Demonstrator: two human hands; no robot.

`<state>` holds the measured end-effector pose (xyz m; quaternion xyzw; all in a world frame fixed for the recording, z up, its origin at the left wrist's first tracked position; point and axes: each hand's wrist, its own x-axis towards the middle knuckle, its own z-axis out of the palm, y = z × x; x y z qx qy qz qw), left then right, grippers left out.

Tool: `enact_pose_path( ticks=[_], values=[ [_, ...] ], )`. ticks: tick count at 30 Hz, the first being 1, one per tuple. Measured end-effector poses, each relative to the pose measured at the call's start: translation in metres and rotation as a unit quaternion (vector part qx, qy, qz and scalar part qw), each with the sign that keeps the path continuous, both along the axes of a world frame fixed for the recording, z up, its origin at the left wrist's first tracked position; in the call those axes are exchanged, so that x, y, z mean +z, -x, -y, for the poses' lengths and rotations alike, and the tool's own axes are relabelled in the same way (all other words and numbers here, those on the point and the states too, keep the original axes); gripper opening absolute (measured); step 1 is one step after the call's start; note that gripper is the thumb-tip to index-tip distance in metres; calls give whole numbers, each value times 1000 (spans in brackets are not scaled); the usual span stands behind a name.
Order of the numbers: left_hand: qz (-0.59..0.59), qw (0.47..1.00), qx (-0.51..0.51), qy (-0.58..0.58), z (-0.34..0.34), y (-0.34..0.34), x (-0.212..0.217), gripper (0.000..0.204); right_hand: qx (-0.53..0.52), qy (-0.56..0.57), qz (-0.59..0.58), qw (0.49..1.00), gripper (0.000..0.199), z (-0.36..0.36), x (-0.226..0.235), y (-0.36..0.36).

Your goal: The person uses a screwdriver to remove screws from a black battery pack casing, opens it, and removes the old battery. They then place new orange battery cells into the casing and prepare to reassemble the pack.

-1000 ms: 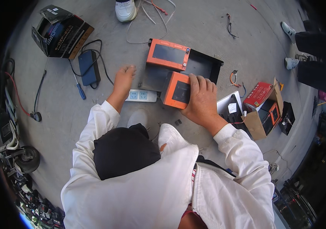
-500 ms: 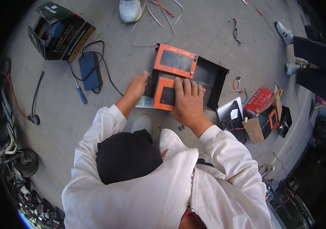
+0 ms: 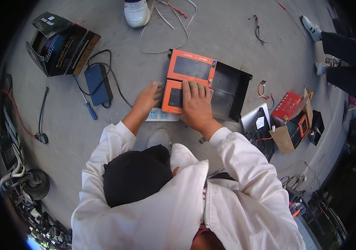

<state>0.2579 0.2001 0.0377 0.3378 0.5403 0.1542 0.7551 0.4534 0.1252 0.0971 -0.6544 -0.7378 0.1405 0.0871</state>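
Observation:
An orange-framed battery point(image 3: 192, 66) with a dark top panel lies in the far left part of a black box point(image 3: 232, 85). Beside it, nearer me, sits a second orange battery point(image 3: 173, 96), partly covered by my right hand point(image 3: 197, 104). That hand spans its right part, fingers over the top toward the far side; the thumb is hidden. My left hand point(image 3: 146, 101) is at the box's left wall, fingers stretched toward it and slightly apart, holding nothing visible. A white power strip point(image 3: 161, 115) with blue sockets lies just below the near battery.
To the left lie a charger brick point(image 3: 97, 83) with a black cable, a blue screwdriver point(image 3: 90, 111) and an open black carton point(image 3: 71, 50). At right are a red-and-brown carton point(image 3: 288, 109) with a battery inside and loose wires point(image 3: 262, 89). Another person's shoe point(image 3: 137, 13) stands ahead.
The near battery has slid left under my right hand and now sits up against the far one, lined up with it at the box's left end. My left hand stays by the wall.

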Motion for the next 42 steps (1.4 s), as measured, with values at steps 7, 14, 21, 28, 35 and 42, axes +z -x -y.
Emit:
enact_pose_path(
  ticks=[7,14,21,28,35,42],
  values=[
    [-186,906,-150,-349,-6,-6,29,57,-273,-25,-162,948,76,51,4,-65],
    [-216,675,-376,-597,11,-38,54,81,-439,11,-344,830,31,105,-55,-102],
    [-279,608,-458,-586,17,-48,65,86,-351,54,-395,848,29,94,-44,-94],
    [-280,551,-523,-588,35,-37,51,60,-226,79,-352,905,64,83,-21,-49],
    [-342,414,-607,-585,25,-44,51,49,-174,106,-252,946,71,70,-13,-29],
    [-291,574,-451,-619,-3,-120,103,61,-152,141,-244,947,45,162,61,-216]
  ],
)
